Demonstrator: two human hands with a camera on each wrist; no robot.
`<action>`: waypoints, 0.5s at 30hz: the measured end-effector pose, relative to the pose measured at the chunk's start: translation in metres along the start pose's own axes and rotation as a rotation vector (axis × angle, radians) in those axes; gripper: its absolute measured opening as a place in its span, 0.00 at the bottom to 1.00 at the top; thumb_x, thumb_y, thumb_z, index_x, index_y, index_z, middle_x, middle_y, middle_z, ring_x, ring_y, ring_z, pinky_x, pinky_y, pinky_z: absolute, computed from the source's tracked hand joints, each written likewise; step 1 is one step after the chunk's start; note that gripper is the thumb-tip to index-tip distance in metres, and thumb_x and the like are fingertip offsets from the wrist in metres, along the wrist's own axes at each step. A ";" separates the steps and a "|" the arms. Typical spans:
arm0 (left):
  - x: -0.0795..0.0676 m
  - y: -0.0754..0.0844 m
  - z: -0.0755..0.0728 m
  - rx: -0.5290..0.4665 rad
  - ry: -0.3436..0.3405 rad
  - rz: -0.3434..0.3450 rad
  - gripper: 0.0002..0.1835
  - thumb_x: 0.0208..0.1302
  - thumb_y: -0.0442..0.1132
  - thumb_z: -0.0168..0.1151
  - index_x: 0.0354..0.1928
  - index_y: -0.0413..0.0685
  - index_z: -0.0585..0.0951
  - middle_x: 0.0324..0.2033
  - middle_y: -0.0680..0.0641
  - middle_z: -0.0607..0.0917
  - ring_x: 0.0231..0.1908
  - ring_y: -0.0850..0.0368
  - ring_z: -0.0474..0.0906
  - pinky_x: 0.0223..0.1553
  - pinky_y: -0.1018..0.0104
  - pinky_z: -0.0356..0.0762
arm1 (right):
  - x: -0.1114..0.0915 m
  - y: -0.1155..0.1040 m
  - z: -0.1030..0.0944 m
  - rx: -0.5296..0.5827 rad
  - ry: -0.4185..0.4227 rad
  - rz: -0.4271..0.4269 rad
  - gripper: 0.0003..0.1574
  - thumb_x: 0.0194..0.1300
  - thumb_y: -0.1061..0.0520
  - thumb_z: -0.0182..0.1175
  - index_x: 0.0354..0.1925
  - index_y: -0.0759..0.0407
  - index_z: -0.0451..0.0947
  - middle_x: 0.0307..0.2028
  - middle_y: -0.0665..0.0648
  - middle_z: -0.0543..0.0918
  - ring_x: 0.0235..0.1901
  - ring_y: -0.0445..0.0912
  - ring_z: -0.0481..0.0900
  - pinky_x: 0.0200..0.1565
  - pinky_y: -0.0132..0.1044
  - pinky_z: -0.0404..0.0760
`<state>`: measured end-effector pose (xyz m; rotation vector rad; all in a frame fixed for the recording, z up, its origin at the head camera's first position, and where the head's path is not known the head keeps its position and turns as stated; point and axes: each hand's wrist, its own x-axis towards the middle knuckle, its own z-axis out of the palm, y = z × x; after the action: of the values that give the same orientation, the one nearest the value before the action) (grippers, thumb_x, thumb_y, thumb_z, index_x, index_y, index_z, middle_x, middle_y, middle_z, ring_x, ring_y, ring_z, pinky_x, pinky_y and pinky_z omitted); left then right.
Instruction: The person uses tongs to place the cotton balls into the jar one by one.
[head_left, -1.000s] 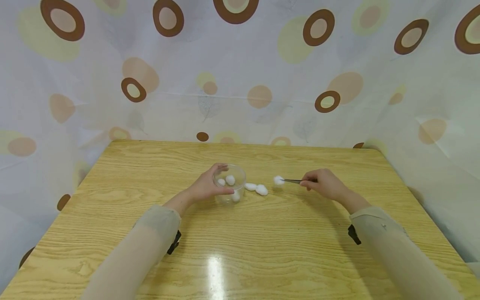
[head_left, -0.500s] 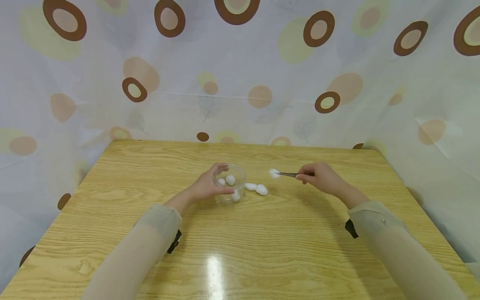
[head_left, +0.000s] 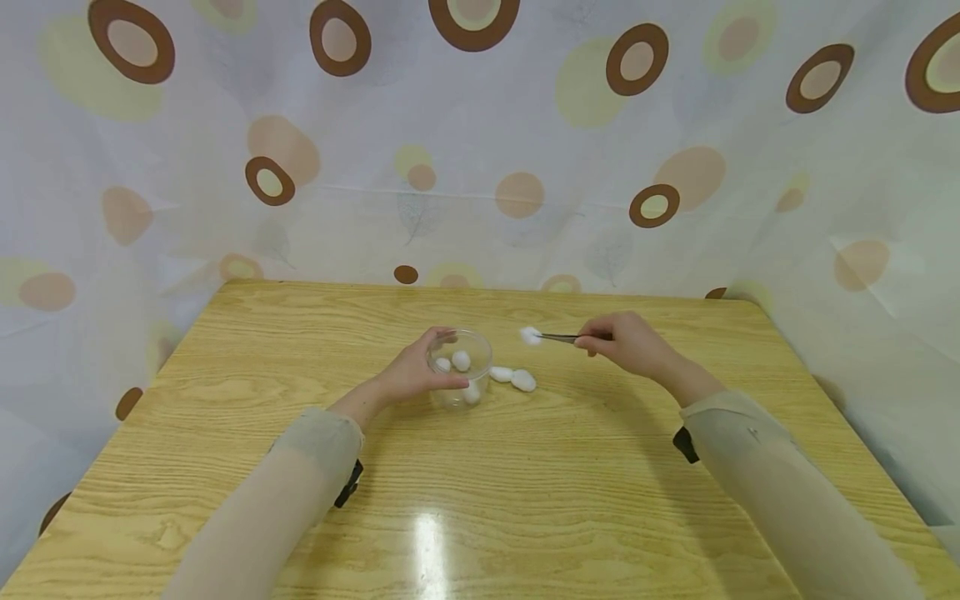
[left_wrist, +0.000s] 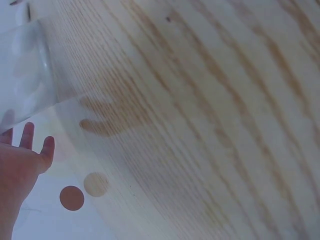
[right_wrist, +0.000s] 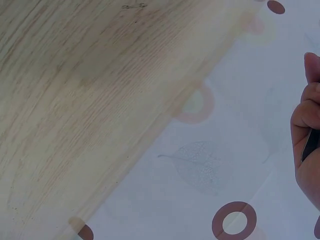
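Observation:
My left hand grips a clear plastic cup from its left side, thumb across the front and fingers behind. Several white cotton balls lie inside the cup. In the left wrist view the cup is at the upper left, fingertips beside its wall. To the right, my right hand pinches tweezers pointing left. Their tips hold a cotton ball raised above the table, to the right of the cup's rim. In the right wrist view only curled fingers and the dark end of the tweezers show.
Two white cotton balls lie end to end on the wooden table, close to the cup's right side. A patterned curtain hangs behind the table's far edge and along both sides.
My right hand has moved left and upward, bringing the tweezers and cotton ball nearer the cup. The left hand and cup have stayed in place.

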<state>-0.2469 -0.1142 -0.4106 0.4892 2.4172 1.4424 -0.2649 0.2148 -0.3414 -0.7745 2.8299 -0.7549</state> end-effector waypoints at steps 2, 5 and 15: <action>-0.003 0.006 -0.001 -0.002 -0.006 -0.004 0.46 0.56 0.41 0.68 0.71 0.45 0.51 0.70 0.42 0.58 0.62 0.40 0.67 0.56 0.50 0.68 | 0.002 -0.003 0.000 0.005 -0.001 -0.003 0.12 0.67 0.53 0.56 0.36 0.58 0.81 0.26 0.53 0.81 0.23 0.43 0.72 0.28 0.37 0.70; -0.011 0.019 -0.003 -0.007 -0.012 -0.008 0.45 0.56 0.39 0.67 0.70 0.41 0.52 0.70 0.40 0.59 0.65 0.39 0.62 0.58 0.49 0.67 | 0.006 -0.007 0.000 0.002 -0.001 -0.014 0.11 0.67 0.53 0.56 0.35 0.58 0.81 0.26 0.53 0.81 0.24 0.44 0.73 0.28 0.37 0.71; -0.006 0.010 -0.001 -0.001 0.007 0.003 0.45 0.55 0.43 0.68 0.70 0.45 0.53 0.69 0.43 0.60 0.68 0.41 0.57 0.60 0.49 0.65 | 0.020 -0.023 0.006 0.008 -0.006 -0.059 0.10 0.67 0.54 0.56 0.33 0.57 0.81 0.25 0.53 0.81 0.23 0.48 0.72 0.27 0.36 0.70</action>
<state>-0.2403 -0.1135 -0.4006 0.4885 2.4223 1.4482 -0.2705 0.1851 -0.3348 -0.8604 2.8087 -0.7703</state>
